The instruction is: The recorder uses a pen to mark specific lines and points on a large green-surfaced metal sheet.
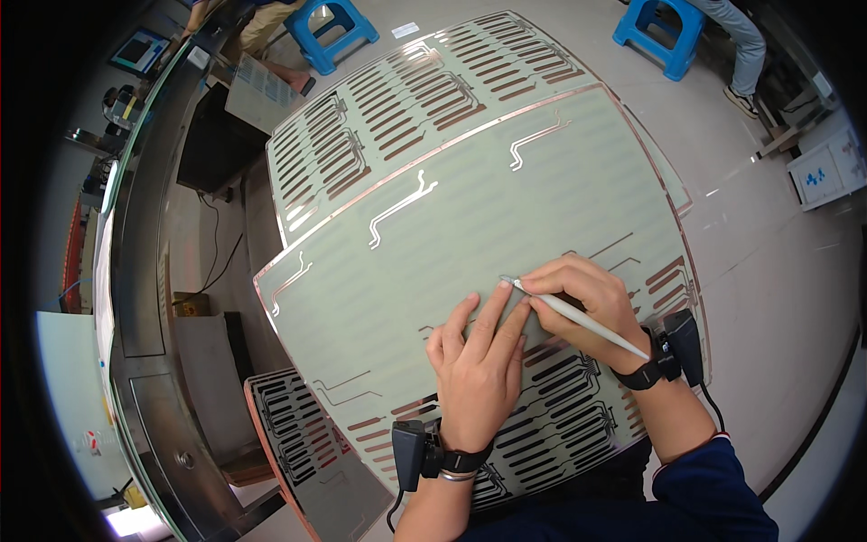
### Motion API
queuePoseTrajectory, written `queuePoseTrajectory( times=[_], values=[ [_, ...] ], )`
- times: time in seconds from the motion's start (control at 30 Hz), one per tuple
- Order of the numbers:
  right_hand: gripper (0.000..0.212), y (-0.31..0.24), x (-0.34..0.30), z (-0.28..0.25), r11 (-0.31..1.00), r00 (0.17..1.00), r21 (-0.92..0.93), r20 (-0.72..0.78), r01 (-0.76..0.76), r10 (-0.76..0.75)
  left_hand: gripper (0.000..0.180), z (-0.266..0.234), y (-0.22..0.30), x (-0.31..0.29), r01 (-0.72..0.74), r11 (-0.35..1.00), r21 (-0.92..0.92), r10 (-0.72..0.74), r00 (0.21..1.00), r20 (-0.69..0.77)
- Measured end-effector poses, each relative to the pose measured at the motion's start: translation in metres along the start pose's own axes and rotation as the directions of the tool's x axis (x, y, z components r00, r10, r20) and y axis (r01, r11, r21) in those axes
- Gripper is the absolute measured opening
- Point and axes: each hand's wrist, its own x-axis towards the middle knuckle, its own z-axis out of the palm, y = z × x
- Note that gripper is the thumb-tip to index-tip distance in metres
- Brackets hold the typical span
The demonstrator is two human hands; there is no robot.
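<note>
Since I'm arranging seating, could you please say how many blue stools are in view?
2: one stool at the top, left of centre, another stool at the top right, beside a person's leg. Others may be hidden.

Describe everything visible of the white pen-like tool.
The white pen-like tool is slender, smooth and plastic-looking, tapering toward its rear end. The right hand grips it between thumb and fingers, slanting from its tip at upper left down toward the wrist at lower right. The tip is over the pale green panel, close to the left hand; whether it touches either is unclear.
</note>
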Motion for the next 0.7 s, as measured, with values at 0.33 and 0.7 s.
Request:
queuePoseTrajectory(
  times=[0.33,0.7],
  values=[
    [0.021,-0.0014,0.0013,0.0007,0.999,0.999,0.012,0.007,-0.045,0.045,0.033,0.0,-0.0008,0.0004,0.003,1.0,-0.01,-0.003,1.0,0.0],
    [0.018,-0.0005,-0.0019,-0.0015,0.987,0.993,0.117,-0.035,-0.112,0.117,0.046,0.0025,0.0006,0.0027,0.054,0.999,-0.002,-0.054,0.997,-0.057]
  ],
)
